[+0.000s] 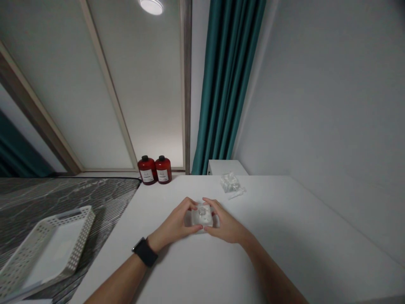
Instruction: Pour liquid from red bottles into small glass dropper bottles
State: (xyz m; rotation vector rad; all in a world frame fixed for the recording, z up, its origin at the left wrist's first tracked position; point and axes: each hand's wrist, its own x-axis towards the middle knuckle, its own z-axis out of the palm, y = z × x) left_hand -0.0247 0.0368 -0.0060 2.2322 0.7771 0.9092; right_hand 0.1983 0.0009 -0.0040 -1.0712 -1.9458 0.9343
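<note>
Between my hands is a small whitish, partly see-through box with rounded corners and a small round detail on top. It sits low over the white table, and I cannot tell whether it touches the surface. My left hand, with a dark watch on its wrist, curls its thumb and fingers around the box's left side. My right hand grips the right side in the same way, thumb at the near edge and fingers at the far edge. Beyond them lies a crumpled clear plastic bag.
Two red bottles with black caps and white labels stand at the far left corner of the white table. A white perforated basket is lower left, over the grey patterned floor. A white cabinet stands behind the table, near a teal curtain.
</note>
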